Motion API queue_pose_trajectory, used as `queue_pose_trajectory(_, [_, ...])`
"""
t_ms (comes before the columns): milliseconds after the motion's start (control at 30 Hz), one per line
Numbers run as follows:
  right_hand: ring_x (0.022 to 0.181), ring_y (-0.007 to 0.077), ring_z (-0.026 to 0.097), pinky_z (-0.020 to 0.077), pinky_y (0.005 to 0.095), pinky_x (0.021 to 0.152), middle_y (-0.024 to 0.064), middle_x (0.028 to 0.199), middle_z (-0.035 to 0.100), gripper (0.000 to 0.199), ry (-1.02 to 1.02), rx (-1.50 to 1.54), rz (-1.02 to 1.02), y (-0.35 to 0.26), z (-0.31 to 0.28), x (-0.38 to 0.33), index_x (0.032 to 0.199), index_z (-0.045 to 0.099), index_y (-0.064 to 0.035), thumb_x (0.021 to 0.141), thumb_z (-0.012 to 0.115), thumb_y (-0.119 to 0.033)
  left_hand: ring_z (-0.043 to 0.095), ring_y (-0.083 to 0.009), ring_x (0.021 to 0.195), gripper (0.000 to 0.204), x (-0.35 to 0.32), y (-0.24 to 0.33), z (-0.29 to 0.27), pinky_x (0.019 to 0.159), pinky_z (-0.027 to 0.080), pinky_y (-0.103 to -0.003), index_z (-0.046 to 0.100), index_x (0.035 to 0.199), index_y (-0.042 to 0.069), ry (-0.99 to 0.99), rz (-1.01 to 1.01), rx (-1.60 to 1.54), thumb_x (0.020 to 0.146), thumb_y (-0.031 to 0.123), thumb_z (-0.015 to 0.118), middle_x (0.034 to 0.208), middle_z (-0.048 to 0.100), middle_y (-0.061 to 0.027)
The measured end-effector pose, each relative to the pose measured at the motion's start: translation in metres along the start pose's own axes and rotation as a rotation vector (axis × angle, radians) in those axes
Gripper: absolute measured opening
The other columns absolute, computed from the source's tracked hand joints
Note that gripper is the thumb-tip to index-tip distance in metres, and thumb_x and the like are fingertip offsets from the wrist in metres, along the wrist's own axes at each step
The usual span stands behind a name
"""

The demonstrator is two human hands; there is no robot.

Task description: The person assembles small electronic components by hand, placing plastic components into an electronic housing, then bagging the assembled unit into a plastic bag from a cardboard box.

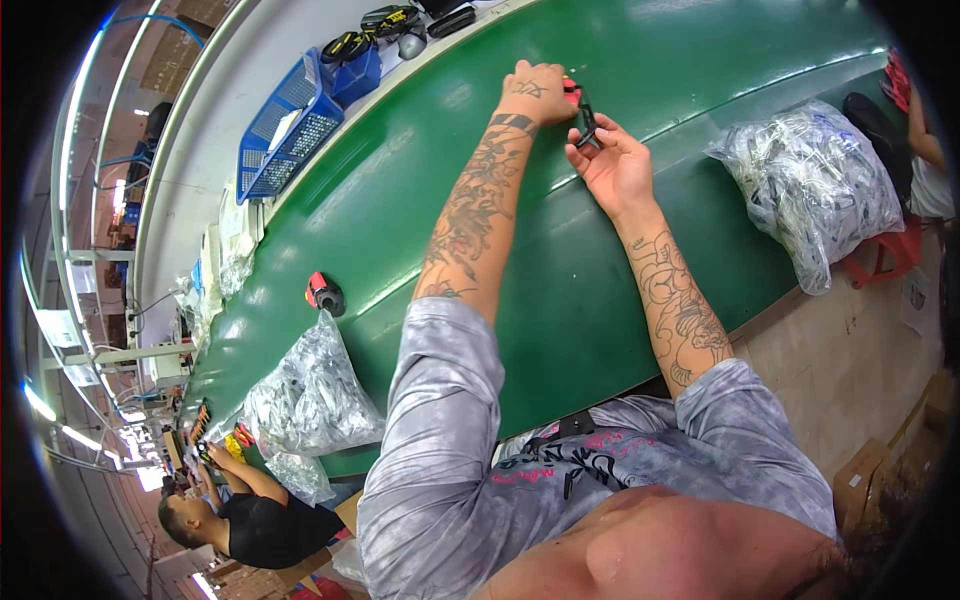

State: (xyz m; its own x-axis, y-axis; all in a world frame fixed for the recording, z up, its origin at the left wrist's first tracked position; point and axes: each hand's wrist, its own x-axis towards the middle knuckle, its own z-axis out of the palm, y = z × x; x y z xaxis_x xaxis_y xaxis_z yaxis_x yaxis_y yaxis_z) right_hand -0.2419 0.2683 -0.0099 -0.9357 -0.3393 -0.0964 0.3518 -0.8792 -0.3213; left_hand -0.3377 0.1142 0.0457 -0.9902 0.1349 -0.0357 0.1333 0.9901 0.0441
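Both of my arms reach to the far middle of the green table (560,320). My left hand (535,92) is closed, back upward, around a small red and black object (571,90), whose kind I cannot make out. Below it my right hand (618,175), palm up, pinches a black looped piece (587,128) between thumb and fingers. That piece reaches up to the red part; whether the two are joined is hard to tell. A similar red and black object (323,294) lies on the table to the left, apart from my hands.
Clear plastic bags of parts stand at the left (310,395) and the right (815,185). A blue basket (290,130) is at the back left, beside black and yellow items (385,25). A co-worker (265,525) sits at lower left; another person's arm (922,130) shows far right.
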Motion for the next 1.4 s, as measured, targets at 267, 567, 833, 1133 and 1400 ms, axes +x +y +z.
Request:
queue_pose_trajectory(267, [0.088, 0.0228, 0.065, 0.0533, 0.0349, 0.072, 0.0117, 0.103, 0.064, 0.026, -0.241, 0.023, 0.16, 0.012, 0.003, -0.008, 0.119, 0.057, -0.0037, 0.094, 0.058, 0.002, 0.069, -0.0188, 0.074, 0.049, -0.112, -0.066, 0.005, 0.07, 0.058, -0.036, 0.066, 0.107, -0.001, 0.291, -0.352, -1.295, 0.088, 0.042, 0.077, 0.094, 0.072, -0.0099])
queue_pose_trajectory(567, [0.087, 0.0092, 0.064, 0.0514, 0.0239, 0.08, 0.0062, 0.098, 0.073, 0.042, -0.323, -1.004, 0.105, 0.054, 0.031, -0.041, 0.131, 0.059, 0.0029, 0.092, 0.072, -0.007, 0.059, -0.0136, 0.063, 0.037, -0.272, -0.014, 0.065, 0.056, 0.053, -0.028, 0.053, 0.132, -0.007, 0.425, -0.453, -1.997, 0.098, 0.004, 0.062, 0.081, 0.064, -0.0065])
queue_pose_trajectory(833, [0.086, 0.0086, 0.064, 0.0526, 0.0238, 0.079, 0.008, 0.1, 0.073, 0.04, -0.261, -1.242, -0.115, 0.066, 0.033, -0.056, 0.131, 0.059, 0.0025, 0.093, 0.067, -0.006, 0.073, -0.0302, 0.092, 0.07, -0.277, -0.016, 0.062, 0.068, 0.066, -0.038, 0.026, 0.156, -0.007, 0.383, -0.294, -1.98, 0.093, -0.005, 0.058, 0.125, 0.064, -0.023])
queue_pose_trajectory(1133, [0.084, 0.0085, 0.066, 0.0552, 0.025, 0.075, 0.0078, 0.098, 0.071, 0.033, -0.298, -1.255, -0.232, 0.064, 0.035, -0.06, 0.124, 0.059, 0.0, 0.092, 0.064, -0.001, 0.073, -0.0322, 0.097, 0.066, -0.275, -0.014, 0.061, 0.069, 0.066, -0.039, 0.028, 0.155, -0.006, 0.287, -0.207, -1.966, 0.095, -0.002, 0.055, 0.132, 0.061, -0.0215])
queue_pose_trajectory(1400, [0.095, 0.0227, 0.067, 0.0483, 0.0399, 0.094, 0.0059, 0.092, 0.069, 0.037, -0.432, -1.74, -0.574, 0.066, 0.057, -0.083, 0.117, 0.063, -0.0067, 0.083, 0.076, -0.015, 0.072, -0.0277, 0.097, 0.054, -0.282, -0.008, 0.07, 0.07, 0.065, -0.037, 0.038, 0.15, -0.007, 0.502, -0.253, -2.0, 0.101, 0.005, 0.058, 0.128, 0.062, -0.0207])
